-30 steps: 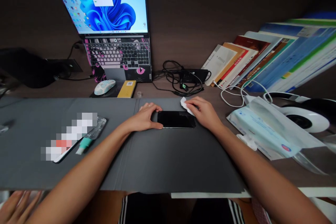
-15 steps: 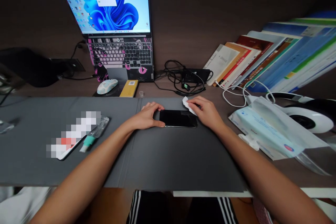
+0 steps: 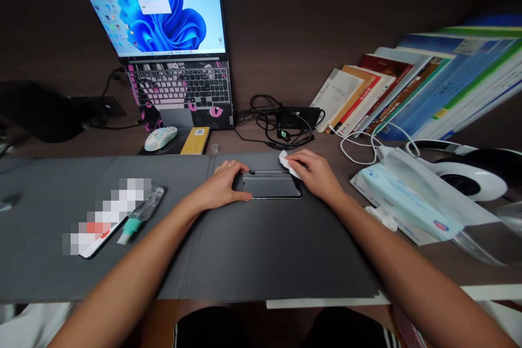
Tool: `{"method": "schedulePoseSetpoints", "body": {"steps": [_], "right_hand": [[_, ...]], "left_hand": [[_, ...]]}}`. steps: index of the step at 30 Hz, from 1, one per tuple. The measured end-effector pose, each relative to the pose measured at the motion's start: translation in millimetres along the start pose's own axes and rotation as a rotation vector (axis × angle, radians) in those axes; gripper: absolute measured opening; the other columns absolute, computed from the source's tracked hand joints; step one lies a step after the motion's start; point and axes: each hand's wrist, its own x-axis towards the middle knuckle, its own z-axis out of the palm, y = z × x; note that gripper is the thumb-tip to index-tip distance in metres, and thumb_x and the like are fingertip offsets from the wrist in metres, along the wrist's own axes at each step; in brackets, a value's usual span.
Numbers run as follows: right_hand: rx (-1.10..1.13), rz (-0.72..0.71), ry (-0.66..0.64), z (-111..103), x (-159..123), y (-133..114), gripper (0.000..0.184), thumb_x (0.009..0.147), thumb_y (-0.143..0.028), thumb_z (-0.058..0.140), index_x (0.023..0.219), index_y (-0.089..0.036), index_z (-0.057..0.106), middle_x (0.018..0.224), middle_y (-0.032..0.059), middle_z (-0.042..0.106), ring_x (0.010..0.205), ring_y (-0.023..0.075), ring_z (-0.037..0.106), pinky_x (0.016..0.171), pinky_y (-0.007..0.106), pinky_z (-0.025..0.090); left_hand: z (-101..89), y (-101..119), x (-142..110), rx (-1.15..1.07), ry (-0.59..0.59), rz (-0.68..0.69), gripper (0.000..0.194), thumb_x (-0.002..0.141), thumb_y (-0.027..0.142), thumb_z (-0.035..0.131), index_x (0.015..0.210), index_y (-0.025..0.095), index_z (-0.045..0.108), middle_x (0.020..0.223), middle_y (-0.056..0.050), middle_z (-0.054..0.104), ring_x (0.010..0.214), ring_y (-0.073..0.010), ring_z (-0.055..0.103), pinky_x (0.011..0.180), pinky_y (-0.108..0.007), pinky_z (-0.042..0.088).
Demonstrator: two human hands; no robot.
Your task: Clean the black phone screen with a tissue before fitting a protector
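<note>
A smartphone point(image 3: 271, 186) lies flat on the grey desk mat, its dark screen up with a pale reflection across it. My left hand point(image 3: 222, 185) holds the phone's left end, with the thumb at the near edge and the fingers at the far edge. At the far right corner of the phone, my right hand point(image 3: 316, 174) pinches a crumpled white tissue point(image 3: 284, 160) between thumb and fingers. Part of the tissue is hidden by that hand.
Left on the mat lie a blurred-out flat item point(image 3: 110, 220) and a clear bottle with a green neck point(image 3: 138, 215). Behind stand a laptop point(image 3: 179, 87), a mouse point(image 3: 161, 138) and cables point(image 3: 269, 119). A tissue pack point(image 3: 408, 201), headphones point(image 3: 468, 182) and books point(image 3: 379, 87) are at right.
The whole view has shifted slightly, so things sit a little further left. A lighter reflection now covers the phone's screen, which was black before. Both hands keep nearly the same grips.
</note>
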Motion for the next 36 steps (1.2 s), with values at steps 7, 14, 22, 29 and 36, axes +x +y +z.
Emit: {"method": "schedulePoseSetpoints", "body": {"steps": [7, 14, 22, 29, 36], "right_hand": [[0.048, 0.07, 0.138, -5.0, 1.0, 1.6, 0.024, 0.095, -0.034, 0.057, 0.1, -0.021, 0.076, 0.099, 0.0083, 0.074, 0.093, 0.0248, 0.067, 0.08, 0.038, 0.05], [0.062, 0.079, 0.196, -10.7, 1.4, -1.7, 0.024, 0.094, -0.036, 0.057, 0.098, -0.022, 0.076, 0.097, 0.008, 0.074, 0.09, 0.024, 0.067, 0.08, 0.038, 0.051], [0.036, 0.018, 0.187, -11.4, 0.9, -6.2, 0.023, 0.096, -0.035, 0.057, 0.099, -0.022, 0.075, 0.099, 0.0084, 0.073, 0.093, 0.0249, 0.068, 0.085, 0.04, 0.052], [-0.025, -0.136, -0.006, -9.7, -0.6, -13.5, 0.023, 0.097, -0.034, 0.055, 0.101, -0.023, 0.074, 0.1, 0.0086, 0.073, 0.093, 0.025, 0.068, 0.085, 0.039, 0.053], [-0.046, -0.212, -0.11, -16.1, 0.7, -20.1, 0.019, 0.097, -0.034, 0.055, 0.096, -0.024, 0.072, 0.096, 0.0079, 0.073, 0.089, 0.0246, 0.069, 0.081, 0.038, 0.055]], "left_hand": [[1.1, -1.9, 2.5, -0.208, 0.077, 0.031, 0.041, 0.075, 0.03, 0.079, 0.107, 0.022, 0.055, 0.105, -0.003, 0.059, 0.099, -0.0217, 0.054, 0.091, -0.036, 0.044], [-2.2, -0.1, 7.7, -0.404, 0.241, 0.039, 0.017, 0.086, 0.034, 0.066, 0.086, 0.02, 0.058, 0.08, 0.001, 0.056, 0.077, -0.0159, 0.051, 0.075, -0.03, 0.043], [-21.4, -7.2, 5.8, -0.08, 0.714, 0.131, 0.013, 0.092, 0.033, 0.062, 0.085, 0.022, 0.058, 0.086, -0.002, 0.061, 0.085, -0.0197, 0.055, 0.083, -0.035, 0.045], [-35.4, -13.7, 0.3, 0.193, 0.389, 0.316, 0.012, 0.097, 0.03, 0.056, 0.091, 0.021, 0.06, 0.101, -0.005, 0.064, 0.1, -0.0228, 0.055, 0.095, -0.039, 0.042], [-36.9, -15.0, 0.5, 0.228, 0.21, 0.249, 0.007, 0.091, 0.028, 0.06, 0.092, 0.022, 0.059, 0.108, -0.005, 0.06, 0.103, -0.0249, 0.052, 0.096, -0.04, 0.042]]}}
